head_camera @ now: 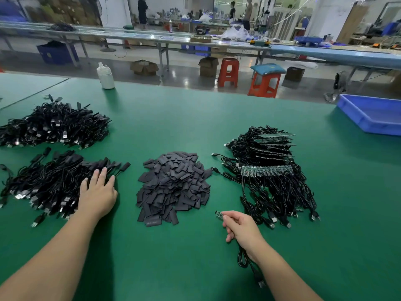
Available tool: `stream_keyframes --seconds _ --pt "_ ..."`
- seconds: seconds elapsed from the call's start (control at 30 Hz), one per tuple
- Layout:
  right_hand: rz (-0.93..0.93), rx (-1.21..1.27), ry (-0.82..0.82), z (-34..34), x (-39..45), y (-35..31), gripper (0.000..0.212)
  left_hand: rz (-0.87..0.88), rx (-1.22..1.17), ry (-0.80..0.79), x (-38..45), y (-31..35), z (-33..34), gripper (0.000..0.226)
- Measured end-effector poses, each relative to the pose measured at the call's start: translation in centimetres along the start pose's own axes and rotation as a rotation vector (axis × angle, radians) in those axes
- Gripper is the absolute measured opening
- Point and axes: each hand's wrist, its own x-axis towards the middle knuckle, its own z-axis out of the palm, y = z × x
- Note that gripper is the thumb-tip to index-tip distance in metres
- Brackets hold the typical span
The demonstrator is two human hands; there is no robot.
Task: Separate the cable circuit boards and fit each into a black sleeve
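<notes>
We work at a green mat-covered table [184, 131]. Our right hand [240, 228], at about five o'clock in the view, has its fingers curled round a small green circuit board [219, 214], pinching it so that the board pokes out past the thumb toward nine o'clock. The board's black cable [244, 257] trails under the wrist and loops on the mat toward six o'clock, ending in a plug [261, 283].

Our left hand [97, 193], at about eight o'clock, lies flat with straight, spread fingers pressing on the near pile of sleeved cables [50, 181]; it grips nothing. A second, larger pile of finished cables [54, 124] sits beyond it at ten o'clock.

At the centre lies the heap of flat black sleeves [173, 185], between our two hands. Faint pale print shows on the nearest sleeve, too small to read. At two to three o'clock of that heap rests the bundle of unseparated boards [267, 170], green strips still joined in rows, with their cables tangled beneath.

A white plastic bottle [105, 76] stands at the far edge at eleven o'clock, and a blue plastic tray [373, 115] sits at two o'clock. We see no legible labels on either.
</notes>
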Motion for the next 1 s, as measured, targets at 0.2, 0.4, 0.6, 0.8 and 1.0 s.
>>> stream_keyframes --seconds 0.2,0.4,0.6,0.8,1.0 --pt "-0.041 -0.143 0.005 1.1 0.0 0.0 0.015 -0.009 -0.079 0.242 0.2 1.3 -1.1 0.04" --pt "-0.043 -0.147 -0.001 1.3 -0.1 -0.1 0.014 0.02 -0.336 0.196 -3.9 6.1 -0.6 0.043" --pt "-0.035 -0.099 -0.037 1.2 -0.7 -0.5 0.017 -0.116 -0.504 0.124 -4.8 7.4 -0.5 0.028" --pt "-0.019 -0.098 -0.047 1.2 -1.1 -0.8 0.019 -0.115 -0.518 0.245 -5.7 7.7 -1.6 0.016" --pt "-0.018 -0.084 -0.067 1.1 -1.3 -1.3 0.018 0.235 -0.875 0.231 -9.6 13.0 -4.0 0.018"
